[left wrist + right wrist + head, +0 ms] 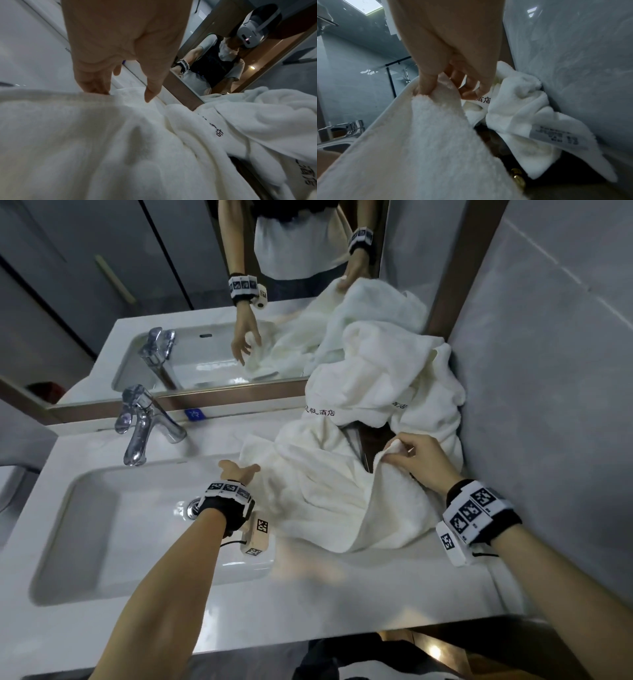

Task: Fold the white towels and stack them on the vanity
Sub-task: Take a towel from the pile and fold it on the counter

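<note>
A crumpled white towel [325,501] lies across the vanity [308,604] to the right of the sink. My right hand [399,448] pinches its raised corner between thumb and fingers, which the right wrist view shows closely at the hand [436,89] and towel [428,135]. My left hand [239,469] reaches over the towel's left edge with fingers extended. In the left wrist view its fingertips [96,89] touch the towel's [85,135] far hem, with the thumb apart. More white towels [383,371] with embroidered lettering are heaped in the back right corner.
The sink basin [120,535] and chrome faucet [144,422] take up the left. A mirror [171,302] runs along the back and a grey wall [548,371] closes the right side. A dark object [373,440] shows under the towels.
</note>
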Demonstrator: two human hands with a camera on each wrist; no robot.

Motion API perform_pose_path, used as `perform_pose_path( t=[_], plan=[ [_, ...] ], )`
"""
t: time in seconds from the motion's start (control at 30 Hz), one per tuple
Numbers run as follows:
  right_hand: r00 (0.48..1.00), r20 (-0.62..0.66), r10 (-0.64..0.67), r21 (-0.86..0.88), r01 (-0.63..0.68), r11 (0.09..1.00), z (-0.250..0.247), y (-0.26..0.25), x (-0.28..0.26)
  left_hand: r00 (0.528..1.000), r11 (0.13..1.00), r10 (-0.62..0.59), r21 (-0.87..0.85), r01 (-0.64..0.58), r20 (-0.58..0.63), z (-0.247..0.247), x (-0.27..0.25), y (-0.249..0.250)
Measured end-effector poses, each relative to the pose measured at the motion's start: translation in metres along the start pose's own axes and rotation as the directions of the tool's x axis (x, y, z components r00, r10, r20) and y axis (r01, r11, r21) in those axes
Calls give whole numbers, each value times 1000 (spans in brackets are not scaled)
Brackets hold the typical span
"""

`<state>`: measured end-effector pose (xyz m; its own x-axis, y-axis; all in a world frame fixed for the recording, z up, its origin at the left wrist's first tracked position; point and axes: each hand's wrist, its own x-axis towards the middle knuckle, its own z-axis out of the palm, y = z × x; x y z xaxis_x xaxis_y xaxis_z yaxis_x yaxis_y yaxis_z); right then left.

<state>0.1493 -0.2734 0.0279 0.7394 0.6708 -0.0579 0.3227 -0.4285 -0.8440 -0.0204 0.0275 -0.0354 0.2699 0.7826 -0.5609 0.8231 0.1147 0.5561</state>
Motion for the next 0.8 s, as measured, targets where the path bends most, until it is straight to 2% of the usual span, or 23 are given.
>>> perform_pose_path(
  t=[0.13, 0.33, 0.47, 0.63, 0.8],
  plan=[
    [1000, 10, 28, -52, -27, 998, 16, -6, 6, 997, 1000, -7, 13, 6, 75, -5, 23, 3],
    [997, 78, 0, -147, 11, 989, 42, -21, 19, 972, 985, 146, 61, -160, 186, 1, 35, 16],
    [993, 110, 31, -131, -16, 991, 53, -24, 31, 951, 934, 306, 181, -307, 37, 0, 28, 26],
    [982, 188, 18, -64, -6, 998, 60, -39, 39, 873, 873, 485, 28, -487, 41, -4, -1, 44],
    [979, 198, -47, 30, 42, 999, 65, -72, 45, 820, 803, 566, -284, -524, 87, -6, -48, 58]
  ],
)
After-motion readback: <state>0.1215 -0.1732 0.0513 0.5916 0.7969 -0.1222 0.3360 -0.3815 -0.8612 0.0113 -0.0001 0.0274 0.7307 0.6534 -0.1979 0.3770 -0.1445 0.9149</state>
